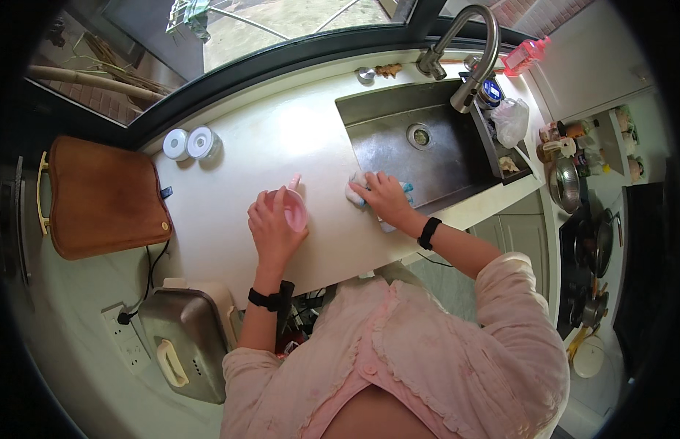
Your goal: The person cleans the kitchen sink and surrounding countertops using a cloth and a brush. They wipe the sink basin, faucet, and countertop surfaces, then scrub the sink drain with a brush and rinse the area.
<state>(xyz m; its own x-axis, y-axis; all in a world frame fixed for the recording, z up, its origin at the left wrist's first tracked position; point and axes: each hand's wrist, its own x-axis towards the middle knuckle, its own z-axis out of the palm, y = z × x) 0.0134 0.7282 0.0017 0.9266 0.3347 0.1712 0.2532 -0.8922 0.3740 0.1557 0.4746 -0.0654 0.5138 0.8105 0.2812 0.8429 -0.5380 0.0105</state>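
Observation:
A pink cup (297,213) with a handle stands or is held over the white countertop (323,247). My left hand (272,224) grips it from above, fingers over its rim, with the handle pointing away from me. To the right, my right hand (385,198) is closed on a white and blue cloth (357,187), which lies bunched at the near left corner of the steel sink (444,159). Part of the cloth shows below the hand, and the palm side is hidden.
Two lidded jars (201,142) stand at the back left, near a brown board (106,197). A tall faucet (482,60) arches over the sink. A metal stopper (366,75) and a piece of ginger (388,70) lie behind it. A plastic bag (510,122) sits on the right.

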